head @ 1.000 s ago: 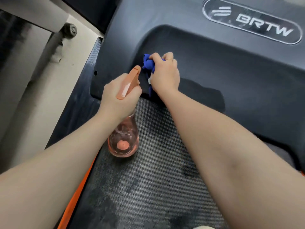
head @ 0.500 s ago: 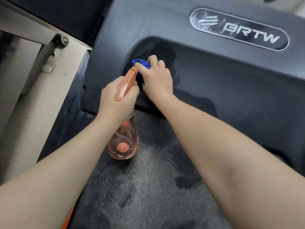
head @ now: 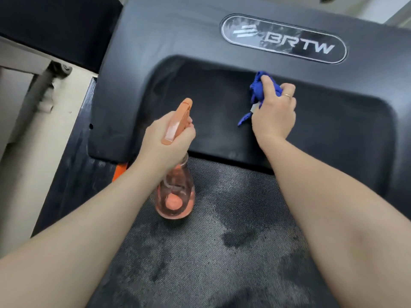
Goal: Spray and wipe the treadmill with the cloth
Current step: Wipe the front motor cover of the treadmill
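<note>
The treadmill's black motor cover (head: pixel 200 90) fills the upper view, with a BRTW badge (head: pixel 283 38) near its top. My right hand (head: pixel 274 116) grips a crumpled blue cloth (head: pixel 258 87) and presses it on the cover's recessed panel, right of centre. My left hand (head: pixel 169 141) holds a clear pink spray bottle (head: pixel 175 196) by its neck, its orange trigger head (head: pixel 178 121) pointing up towards the cover. The bottle hangs over the grey belt (head: pixel 222 252), which carries dark wet patches.
A pale floor (head: pixel 33 163) lies left of the treadmill, beyond its dark side rail (head: pixel 73 174). A grey bar with a bolt (head: pixel 44 85) slants at the upper left. An orange strip (head: pixel 119 171) shows at the belt's left edge.
My right hand has slid the blue cloth from the left corner of the recessed panel rightwards to under the badge. My left hand keeps the bottle in about the same place.
</note>
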Available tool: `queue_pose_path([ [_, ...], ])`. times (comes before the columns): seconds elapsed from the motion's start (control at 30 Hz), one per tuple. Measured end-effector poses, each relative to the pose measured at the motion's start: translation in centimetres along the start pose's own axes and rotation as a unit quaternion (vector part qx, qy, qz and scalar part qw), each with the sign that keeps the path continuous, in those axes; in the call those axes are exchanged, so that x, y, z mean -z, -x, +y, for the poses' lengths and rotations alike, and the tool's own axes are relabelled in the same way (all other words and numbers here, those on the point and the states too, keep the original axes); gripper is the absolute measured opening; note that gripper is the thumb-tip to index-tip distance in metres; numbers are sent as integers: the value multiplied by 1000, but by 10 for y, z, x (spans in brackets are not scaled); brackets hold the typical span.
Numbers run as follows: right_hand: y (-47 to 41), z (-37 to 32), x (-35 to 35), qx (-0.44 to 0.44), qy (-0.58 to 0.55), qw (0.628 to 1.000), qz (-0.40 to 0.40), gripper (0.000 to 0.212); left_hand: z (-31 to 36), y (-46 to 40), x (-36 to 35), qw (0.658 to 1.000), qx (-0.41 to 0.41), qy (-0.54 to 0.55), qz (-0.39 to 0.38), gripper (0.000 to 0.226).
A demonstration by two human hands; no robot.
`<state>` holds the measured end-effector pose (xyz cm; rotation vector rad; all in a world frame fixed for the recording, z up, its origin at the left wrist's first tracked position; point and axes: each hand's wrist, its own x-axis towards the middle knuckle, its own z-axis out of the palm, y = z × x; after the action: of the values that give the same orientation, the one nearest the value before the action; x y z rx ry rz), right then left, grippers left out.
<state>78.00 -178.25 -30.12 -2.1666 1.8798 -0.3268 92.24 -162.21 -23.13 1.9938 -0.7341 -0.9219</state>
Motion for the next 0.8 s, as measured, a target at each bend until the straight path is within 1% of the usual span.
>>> queue_pose_path([
  [0.13,3,-3,-2,-94,-49,993,51,62,-2,6,-3,1000,-3,10,9,17],
  [0.2,6,-19,-3,-112,-71,990,39,63,-5,9,-2,1000,-11,7,15,19],
  [0.23,10,-26,-4,-89,-59,994,25,62,-7,10,-1,1000,-15,8,16,18],
  [0.27,15,-32,-6,-36,-30,999,10,61,-8,11,-1,1000,-18,9,17,18],
  [0.3,22,-36,-8,38,5,999,-4,59,-10,11,-1,1000,-22,10,17,18],
  [0.37,37,-40,-13,193,52,979,-45,58,-8,13,-4,1000,-23,12,14,15],
  [0.4,39,-39,-14,233,55,968,-73,59,-5,13,-7,999,-20,25,13,14],
  [0.43,38,-37,-13,242,52,964,-96,59,-2,14,-12,999,-17,47,8,16],
  [0.5,30,-28,-7,199,38,974,-105,60,5,18,-22,997,-26,74,-14,26],
  [0.57,18,-8,4,133,38,987,-85,61,13,23,-36,995,-50,62,-51,20],
  [0.63,6,25,17,84,45,994,-59,62,21,25,-51,995,-66,42,-68,20],
  [0.7,-2,62,31,55,61,996,-34,63,27,25,-67,994,-50,62,-74,20],
  [0.8,-7,117,47,-4,51,999,-1,63,38,23,-89,992,-29,87,-89,22],
])
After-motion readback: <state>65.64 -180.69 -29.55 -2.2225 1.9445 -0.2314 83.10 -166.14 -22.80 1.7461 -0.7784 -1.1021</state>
